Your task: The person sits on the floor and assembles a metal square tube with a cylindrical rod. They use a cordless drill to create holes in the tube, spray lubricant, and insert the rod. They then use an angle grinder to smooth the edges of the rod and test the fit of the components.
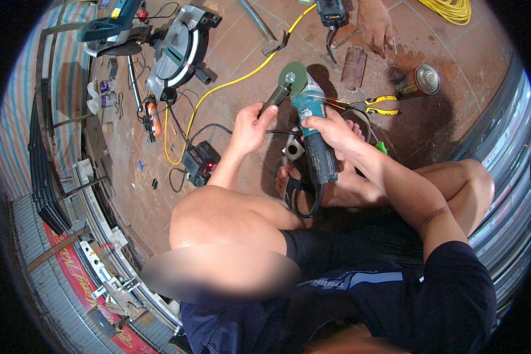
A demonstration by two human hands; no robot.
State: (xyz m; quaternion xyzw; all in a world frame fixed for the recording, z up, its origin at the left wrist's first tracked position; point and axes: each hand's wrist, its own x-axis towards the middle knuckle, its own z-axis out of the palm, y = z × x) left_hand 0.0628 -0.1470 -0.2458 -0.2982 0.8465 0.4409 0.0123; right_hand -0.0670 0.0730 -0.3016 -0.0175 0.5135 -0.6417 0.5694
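Observation:
My right hand is wrapped round the teal and black body of an angle grinder, which points away from me. A green disc with a metal centre nut sits on its head. My left hand grips a dark cylindrical handle whose far end overlaps the disc's edge. Whether that handle is fixed to the grinder I cannot tell. Below the grinder stands a short piece of square metal tube, close to my foot. Yellow and black pliers lie to the right of the grinder head.
Ahead, another person's hand rests by a rusty metal piece. A tin can lies at the right. A mitre saw, a power strip and a yellow cable are on the left. A dark power box is farther off.

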